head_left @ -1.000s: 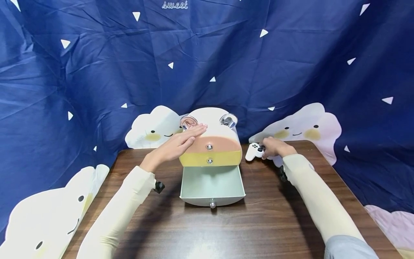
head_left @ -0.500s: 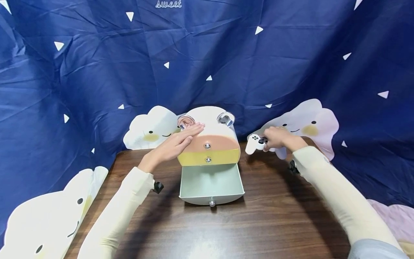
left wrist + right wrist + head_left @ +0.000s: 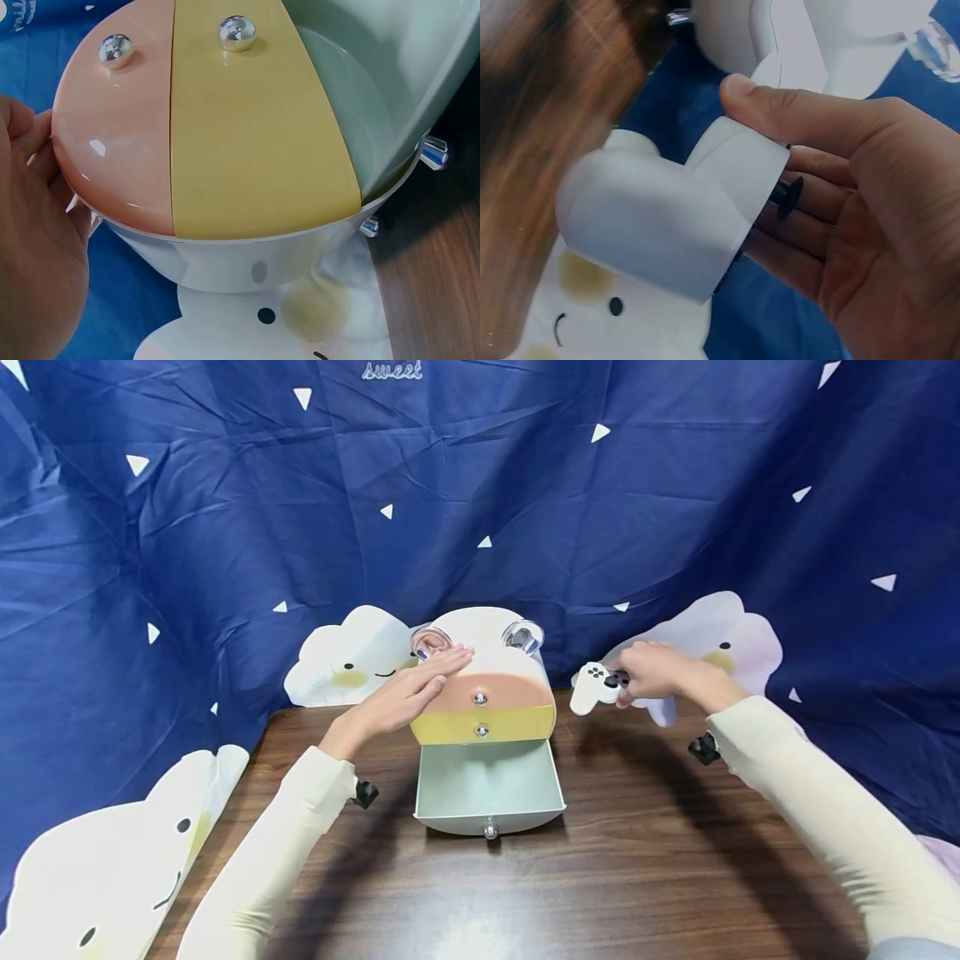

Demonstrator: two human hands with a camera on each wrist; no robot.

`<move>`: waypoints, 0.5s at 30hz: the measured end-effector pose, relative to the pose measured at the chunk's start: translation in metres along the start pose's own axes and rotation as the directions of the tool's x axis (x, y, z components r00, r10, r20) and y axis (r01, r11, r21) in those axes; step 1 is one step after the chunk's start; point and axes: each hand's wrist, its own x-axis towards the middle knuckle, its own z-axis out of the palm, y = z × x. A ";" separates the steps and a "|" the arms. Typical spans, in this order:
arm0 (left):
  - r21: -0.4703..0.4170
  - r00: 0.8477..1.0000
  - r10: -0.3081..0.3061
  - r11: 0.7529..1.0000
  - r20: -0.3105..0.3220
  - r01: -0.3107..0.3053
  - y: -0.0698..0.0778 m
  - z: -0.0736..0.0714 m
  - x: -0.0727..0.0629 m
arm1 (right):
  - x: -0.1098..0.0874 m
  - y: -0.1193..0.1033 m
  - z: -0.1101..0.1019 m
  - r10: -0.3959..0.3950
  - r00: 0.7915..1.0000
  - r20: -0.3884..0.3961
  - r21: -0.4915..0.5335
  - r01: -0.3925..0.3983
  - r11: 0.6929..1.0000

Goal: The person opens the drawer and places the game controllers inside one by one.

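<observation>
A small drawer cabinet with a white top (image 3: 483, 639) stands on the table, with peach (image 3: 450, 693) and yellow (image 3: 442, 727) drawers pushed in. Its pale green bottom drawer (image 3: 487, 777) is pulled out and has nothing inside. My left hand (image 3: 401, 695) rests on the cabinet's upper left edge, fingers straight; the left wrist view shows it beside the peach drawer front. To the right of the cabinet, my right hand (image 3: 663, 670) grips a white game controller (image 3: 591, 690) off the tabletop. Thumb and fingers pinch its middle in the right wrist view, and black thumbsticks (image 3: 787, 196) show.
Silver knobs (image 3: 481, 698) are on the drawer fronts, and two shiny ring-shaped pieces (image 3: 522, 637) stick up from the cabinet top. A blue curtain (image 3: 480, 460) with cloud prints hangs right behind the brown wooden table (image 3: 600, 860).
My right hand has lifted the game controller off the table, while the right forearm has swung out to the right. The left hand stays in place on the cabinet.
</observation>
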 end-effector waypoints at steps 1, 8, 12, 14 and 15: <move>-0.003 1.000 0.001 1.000 0.001 -0.001 0.000 0.000 0.000 | -0.002 -0.003 -0.003 -0.012 1.000 -0.005 -0.001 0.012 1.000; -0.017 1.000 0.008 1.000 0.008 -0.008 -0.001 -0.002 0.001 | -0.014 -0.018 -0.021 -0.054 0.998 -0.014 -0.034 0.053 0.998; -0.019 1.000 0.003 1.000 0.012 -0.002 0.000 -0.002 0.000 | -0.019 -0.030 -0.029 -0.098 0.995 -0.008 -0.042 0.098 0.994; -0.018 1.000 0.001 1.000 0.011 -0.001 0.000 -0.001 0.000 | -0.022 -0.037 -0.034 -0.126 0.992 -0.010 -0.050 0.125 0.991; -0.016 1.000 0.001 1.000 0.010 -0.001 0.000 -0.001 -0.001 | -0.023 -0.040 -0.035 -0.142 0.990 -0.015 -0.052 0.141 0.989</move>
